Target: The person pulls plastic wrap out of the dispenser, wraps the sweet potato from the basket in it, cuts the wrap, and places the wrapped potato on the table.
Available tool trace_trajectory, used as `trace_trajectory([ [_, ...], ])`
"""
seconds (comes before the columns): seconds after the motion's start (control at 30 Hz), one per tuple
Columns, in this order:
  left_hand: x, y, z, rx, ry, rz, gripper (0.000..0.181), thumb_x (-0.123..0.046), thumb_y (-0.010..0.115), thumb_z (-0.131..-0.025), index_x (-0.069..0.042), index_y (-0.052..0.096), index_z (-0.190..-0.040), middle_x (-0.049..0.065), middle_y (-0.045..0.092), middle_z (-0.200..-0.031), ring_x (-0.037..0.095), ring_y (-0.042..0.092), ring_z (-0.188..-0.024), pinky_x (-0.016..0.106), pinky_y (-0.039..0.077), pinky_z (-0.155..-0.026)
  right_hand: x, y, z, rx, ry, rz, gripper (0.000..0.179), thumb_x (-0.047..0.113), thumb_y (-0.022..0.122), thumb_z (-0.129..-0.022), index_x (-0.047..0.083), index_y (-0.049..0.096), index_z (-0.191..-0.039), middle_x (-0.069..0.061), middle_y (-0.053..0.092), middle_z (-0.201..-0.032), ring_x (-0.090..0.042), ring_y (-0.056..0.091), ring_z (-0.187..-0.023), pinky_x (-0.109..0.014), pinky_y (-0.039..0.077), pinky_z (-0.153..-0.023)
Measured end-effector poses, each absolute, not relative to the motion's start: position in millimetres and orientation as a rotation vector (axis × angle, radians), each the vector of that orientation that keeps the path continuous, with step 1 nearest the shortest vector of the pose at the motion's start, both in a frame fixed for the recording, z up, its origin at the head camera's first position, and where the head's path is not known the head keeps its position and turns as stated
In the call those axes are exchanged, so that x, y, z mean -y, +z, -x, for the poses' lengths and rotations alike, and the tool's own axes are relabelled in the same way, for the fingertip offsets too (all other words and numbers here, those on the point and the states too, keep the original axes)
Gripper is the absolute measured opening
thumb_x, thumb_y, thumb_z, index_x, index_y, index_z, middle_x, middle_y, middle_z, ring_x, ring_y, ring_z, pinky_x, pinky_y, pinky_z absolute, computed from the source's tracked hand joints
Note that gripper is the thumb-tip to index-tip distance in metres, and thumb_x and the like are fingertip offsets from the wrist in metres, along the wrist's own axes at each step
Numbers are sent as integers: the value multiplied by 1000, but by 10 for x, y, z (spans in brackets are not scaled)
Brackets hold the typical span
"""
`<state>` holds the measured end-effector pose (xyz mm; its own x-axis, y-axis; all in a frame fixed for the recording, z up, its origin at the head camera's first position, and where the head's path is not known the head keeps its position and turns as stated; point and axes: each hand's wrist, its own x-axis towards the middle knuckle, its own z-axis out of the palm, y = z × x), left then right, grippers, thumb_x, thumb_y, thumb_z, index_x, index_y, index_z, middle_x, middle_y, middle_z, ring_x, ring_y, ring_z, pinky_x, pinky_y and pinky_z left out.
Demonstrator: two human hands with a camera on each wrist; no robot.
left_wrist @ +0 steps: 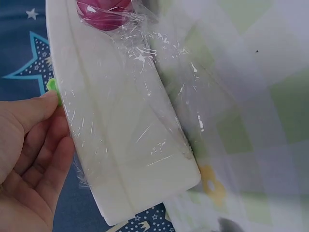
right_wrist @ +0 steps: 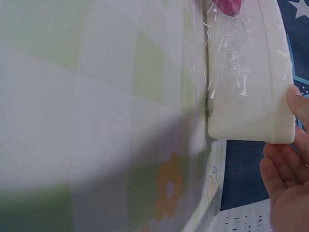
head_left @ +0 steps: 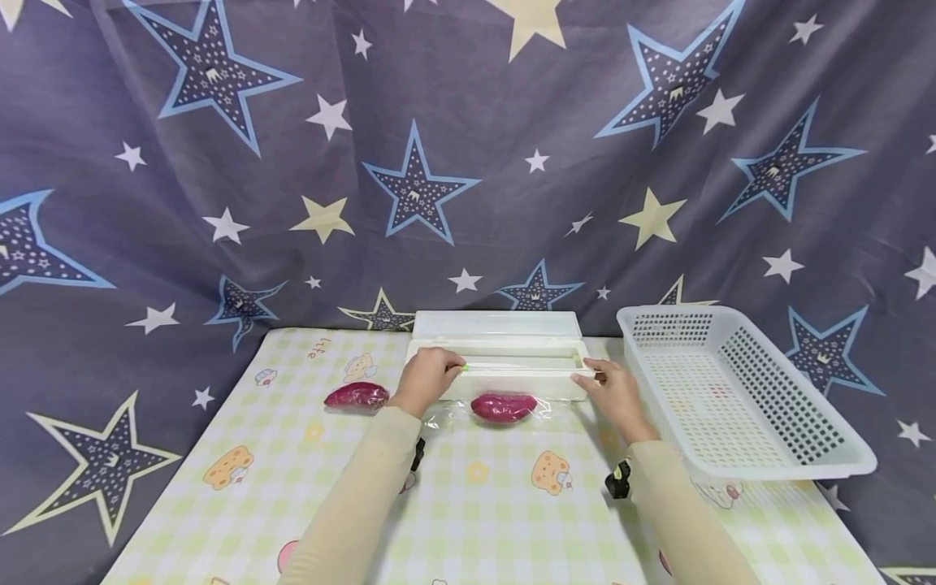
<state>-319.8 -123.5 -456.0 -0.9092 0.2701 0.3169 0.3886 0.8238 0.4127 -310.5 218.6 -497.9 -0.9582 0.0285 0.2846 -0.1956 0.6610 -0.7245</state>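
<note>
A white cling film dispenser box (head_left: 521, 387) lies across the far part of the table, its lid (head_left: 497, 325) raised at the back. At its front left edge my left hand (head_left: 427, 378) pinches a small green slider (left_wrist: 53, 89) between thumb and fingers. My right hand (head_left: 616, 396) grips the box's right end, thumb in front and fingers around the corner. Clear film (left_wrist: 145, 96) hangs over the box's front onto the table. On that film, in front of the box, lies a purple-red sweet potato (head_left: 503, 408).
Left of the box lies a second purple-red sweet potato (head_left: 357, 396) with a shiny, film-like surface. A white perforated plastic basket (head_left: 775, 469) stands on the right. The checked tablecloth (head_left: 497, 528) covers the table, and a starry curtain (head_left: 475, 203) hangs behind it.
</note>
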Motion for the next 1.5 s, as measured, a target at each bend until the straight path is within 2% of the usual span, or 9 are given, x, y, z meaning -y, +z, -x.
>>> trace_trajectory([
  [0.87,994,-4614,3250,2747,-675,562,9,-17,73,-93,-16,81,-98,-1,76,-99,18,71,-92,35,57,-85,-2180,-4963,3092,2621,1188,-101,51,25,76,-91,0,62,-133,-24,61,-125,-36,61,-105,-48,51,-92],
  [1.5,793,-4561,3235,2781,-674,581,11,-18,72,-95,-17,81,-101,-2,75,-102,18,70,-98,35,55,-89,-2193,-4978,3099,2618,1194,-116,52,25,76,-91,-1,61,-133,-27,59,-128,-38,60,-106,-50,51,-93],
])
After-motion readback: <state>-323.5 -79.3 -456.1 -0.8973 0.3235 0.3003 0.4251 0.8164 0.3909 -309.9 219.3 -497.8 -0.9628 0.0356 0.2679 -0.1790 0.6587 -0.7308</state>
